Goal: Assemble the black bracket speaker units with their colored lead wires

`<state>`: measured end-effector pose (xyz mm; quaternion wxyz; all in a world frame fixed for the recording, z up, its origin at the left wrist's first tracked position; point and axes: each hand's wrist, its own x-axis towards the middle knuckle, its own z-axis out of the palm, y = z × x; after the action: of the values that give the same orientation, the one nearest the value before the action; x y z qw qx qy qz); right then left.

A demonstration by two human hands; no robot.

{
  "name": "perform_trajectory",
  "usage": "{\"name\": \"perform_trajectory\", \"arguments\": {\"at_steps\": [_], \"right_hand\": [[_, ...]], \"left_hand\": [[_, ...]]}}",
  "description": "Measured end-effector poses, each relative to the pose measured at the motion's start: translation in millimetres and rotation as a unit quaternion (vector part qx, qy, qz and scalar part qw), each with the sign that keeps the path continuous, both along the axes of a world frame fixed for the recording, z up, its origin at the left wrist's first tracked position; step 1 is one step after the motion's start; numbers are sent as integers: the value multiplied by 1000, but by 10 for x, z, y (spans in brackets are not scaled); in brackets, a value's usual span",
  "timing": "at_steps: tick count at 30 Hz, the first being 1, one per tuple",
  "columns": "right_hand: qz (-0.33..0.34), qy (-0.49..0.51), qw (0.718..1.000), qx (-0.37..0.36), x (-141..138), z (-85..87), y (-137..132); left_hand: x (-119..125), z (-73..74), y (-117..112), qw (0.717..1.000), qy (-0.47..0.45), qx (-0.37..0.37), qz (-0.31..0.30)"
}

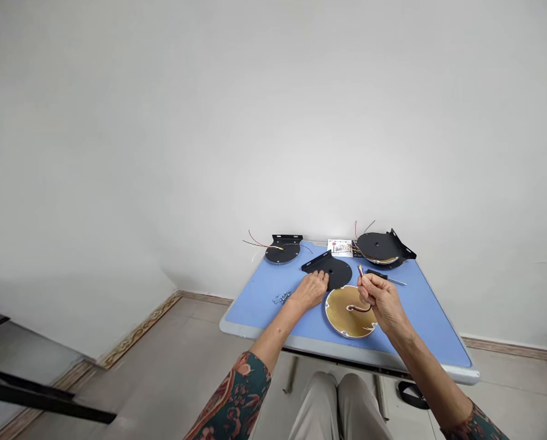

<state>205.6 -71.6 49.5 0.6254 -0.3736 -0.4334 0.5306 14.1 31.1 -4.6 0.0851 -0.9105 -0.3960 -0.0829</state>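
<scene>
A round gold-coloured disc [344,313] lies on the blue table [264,305] in front of me, with a red wire curling across it. My right hand [379,297] hovers over the disc's right side and pinches the wire's end [360,269], fingers closed. My left hand [310,289] rests palm down on the table, fingers touching the edge of a black round plate with a bracket [332,269]. Its fingers lie fairly flat and hold nothing that I can see.
A black disc with bracket and red wires [282,249] sits at the back left. A stacked black assembly [383,247] stands at the back right beside a white card [340,247]. A screwdriver [385,277] lies right of centre. Several small nuts [281,297] lie left of my hand.
</scene>
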Motion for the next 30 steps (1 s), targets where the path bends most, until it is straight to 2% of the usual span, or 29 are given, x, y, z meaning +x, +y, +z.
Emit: {"name": "perform_trajectory", "arguments": {"at_steps": [3, 7, 15, 21, 24, 26, 28, 30], "right_hand": [[6, 11, 1000, -13, -28, 5, -14], [11, 31, 999, -21, -45, -19, -20], [12, 36, 999, -16, -29, -51, -13], [4, 33, 999, -19, -21, -61, -4], [-3, 32, 999, -18, -19, -63, 4], [-11, 26, 999, -16, -17, -64, 13], [-17, 19, 1000, -13, -15, -62, 29], [-20, 9, 1000, -9, -18, -54, 50]], "left_hand": [[61, 48, -17, 999, 37, 2, 26], [56, 51, 17, 998, 20, 33, 47], [14, 39, 177, 999, 21, 45, 9], [43, -87, 289, 998, -14, 67, 10], [31, -128, 396, 996, -75, 58, -4], [0, -110, 452, 988, -152, 36, -18], [-50, -51, 463, 967, -254, 8, -21], [-112, 40, 407, 932, -362, -29, 8]]}}
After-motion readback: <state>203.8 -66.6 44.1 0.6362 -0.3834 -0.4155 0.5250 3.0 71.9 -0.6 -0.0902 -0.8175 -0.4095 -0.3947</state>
